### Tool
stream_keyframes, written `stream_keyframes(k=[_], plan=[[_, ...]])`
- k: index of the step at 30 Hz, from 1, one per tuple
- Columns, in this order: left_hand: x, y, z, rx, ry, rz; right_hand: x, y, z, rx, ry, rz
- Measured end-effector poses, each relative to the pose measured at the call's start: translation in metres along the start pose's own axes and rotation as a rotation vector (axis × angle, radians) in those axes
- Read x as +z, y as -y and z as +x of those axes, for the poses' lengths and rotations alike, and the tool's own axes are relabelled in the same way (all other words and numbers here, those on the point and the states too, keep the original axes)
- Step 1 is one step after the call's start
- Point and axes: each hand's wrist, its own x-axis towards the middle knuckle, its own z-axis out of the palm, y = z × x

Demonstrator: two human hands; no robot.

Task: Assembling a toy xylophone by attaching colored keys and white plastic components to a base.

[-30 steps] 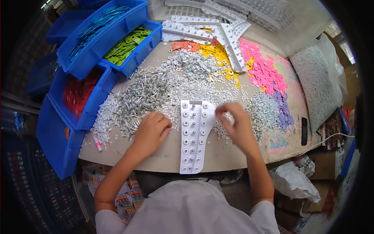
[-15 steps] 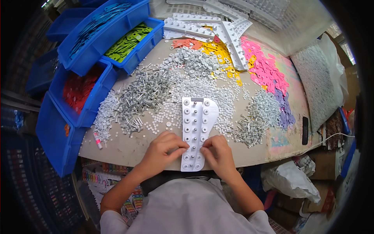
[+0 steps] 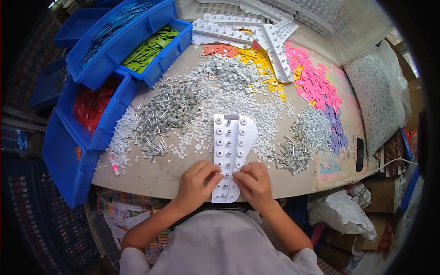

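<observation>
A white plastic plate [image 3: 233,158] lies lengthwise in front of me at the table's near edge. White ring-shaped pieces sit along both its long sides, and a row of metal studs runs down the middle. My left hand [image 3: 196,184] is closed in a pinch over the lower left row. Opposite it, my right hand [image 3: 255,183] pinches over the lower right row. The fingertips of both hands cover the ring spots there, so whatever they hold is hidden. Beyond the plate spread small white discs [image 3: 220,103] and larger white rings [image 3: 229,71].
Metal pins [image 3: 167,112] heap at the left, with more pins [image 3: 298,149] at the right. Blue bins [image 3: 103,123] of coloured flat pieces stand at the left. Similar plates [image 3: 275,52] stack at the back beside pink pieces [image 3: 316,78]. A bag of white bits [image 3: 371,91] leans at the right.
My left hand has shifted slightly right, and its fingers have come over the plate's left row. The right fingers have moved inward onto the right row. The plate has barely moved.
</observation>
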Motion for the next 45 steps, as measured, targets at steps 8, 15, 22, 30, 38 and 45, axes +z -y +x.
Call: stream_keyframes(k=[8, 15, 22, 30, 38, 45], plan=[[-0.016, 0.009, 0.001, 0.422, 0.005, 0.348, -0.014, -0.015, 0.016, 0.096, 0.121, 0.304], [-0.031, 0.033, 0.036, 0.131, -0.178, 0.465, -0.034, -0.072, 0.098, 0.228, -0.133, 0.015], [-0.027, 0.042, 0.035, 0.110, -0.129, 0.464, -0.005, -0.160, 0.163, 0.254, -0.088, -0.145], [-0.028, 0.042, 0.035, 0.139, -0.167, 0.407, 0.009, -0.178, 0.170, 0.530, -0.007, 0.067], [-0.035, 0.002, 0.003, 0.009, -0.054, -0.048, -0.044, -0.062, 0.103, 0.423, 0.015, 0.222], [-0.025, -0.010, -0.021, 0.019, 0.114, -0.065, -0.044, 0.028, 0.021, 0.424, 0.279, 0.393]])
